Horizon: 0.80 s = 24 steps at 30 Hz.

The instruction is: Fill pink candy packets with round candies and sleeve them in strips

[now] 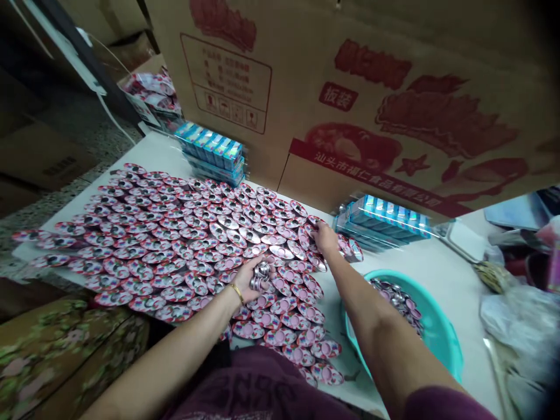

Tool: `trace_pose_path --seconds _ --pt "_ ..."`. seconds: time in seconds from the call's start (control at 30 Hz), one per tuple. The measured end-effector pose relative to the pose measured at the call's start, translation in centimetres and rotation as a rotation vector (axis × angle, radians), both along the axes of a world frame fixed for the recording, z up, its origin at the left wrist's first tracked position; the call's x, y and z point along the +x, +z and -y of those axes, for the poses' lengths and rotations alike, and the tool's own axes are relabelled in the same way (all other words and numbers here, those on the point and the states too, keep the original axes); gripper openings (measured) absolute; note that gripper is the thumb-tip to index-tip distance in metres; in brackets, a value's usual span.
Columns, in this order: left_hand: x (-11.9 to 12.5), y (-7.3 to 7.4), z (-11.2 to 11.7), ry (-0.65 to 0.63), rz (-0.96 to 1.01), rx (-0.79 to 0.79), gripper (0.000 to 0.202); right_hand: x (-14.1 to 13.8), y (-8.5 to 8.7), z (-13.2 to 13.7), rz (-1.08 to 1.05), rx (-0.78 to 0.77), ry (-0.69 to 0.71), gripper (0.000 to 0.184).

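My left hand (pixel 250 281), with a gold bracelet at its wrist, is turned palm up and cupped around several small silvery round pieces (pixel 261 275). My right hand (pixel 326 238) reaches to the far right part of the spread, fingers closed and pointing down at the cards; whatever they pinch is hidden. Under and around both hands lie many oval red-and-white printed cards (pixel 149 256) in overlapping rows. Many on the left carry dark or silvery round centres, while those near my body show pale pink round centres (pixel 280 337).
A turquoise basin (pixel 452 344) of similar round pieces (pixel 400 300) stands right of my forearm. Behind the cards are stacked blue boxes (pixel 214 149), more blue boxes (pixel 385 219) and a large printed carton (pixel 297 111). Plastic bags (pixel 511 321) lie far right.
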<state>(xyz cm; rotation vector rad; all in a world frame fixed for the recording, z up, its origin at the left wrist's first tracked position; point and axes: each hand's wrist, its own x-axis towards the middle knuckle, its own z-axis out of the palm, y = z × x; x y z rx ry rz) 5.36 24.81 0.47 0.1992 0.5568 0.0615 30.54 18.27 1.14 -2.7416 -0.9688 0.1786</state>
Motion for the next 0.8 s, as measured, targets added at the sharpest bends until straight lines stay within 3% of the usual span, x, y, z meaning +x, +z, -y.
trace_pose_path --seconds 0.1,0.17,0.23,0.37,0.5,0.63,0.73,0.8 --pt "0.0 -0.3 0.1 -0.032 -0.020 0.036 0.029 -5.6 0.3 0.9 -0.183 0.365 0.373 0.025" --pt "0.3 -0.6 0.3 -0.032 -0.055 0.068 0.031 -8.9 0.6 0.9 -0.430 0.416 0.682 0.024" --pt "0.6 -0.8 0.7 -0.034 -0.082 0.079 0.034 -11.0 0.8 0.8 -0.609 0.397 0.811 0.018" --pt "1.3 -1.0 1.3 -0.086 -0.032 0.017 0.035 -10.7 1.0 1.2 -0.670 0.461 0.641 0.020" --pt "2.0 -1.1 1.1 -0.072 0.042 -0.064 0.025 -4.6 1.2 1.9 -0.429 0.451 0.265 0.024" --pt "2.0 -1.3 0.7 -0.015 0.034 -0.068 0.016 3.2 1.5 0.9 -0.030 0.091 -0.046 0.025" --pt "1.6 -1.6 0.6 0.016 -0.002 -0.067 0.015 6.5 1.2 -1.3 0.051 -0.262 -0.065 0.028" --pt "1.4 -1.7 0.5 0.031 -0.020 -0.070 0.015 7.4 0.9 -2.8 0.049 -0.393 -0.045 0.032"
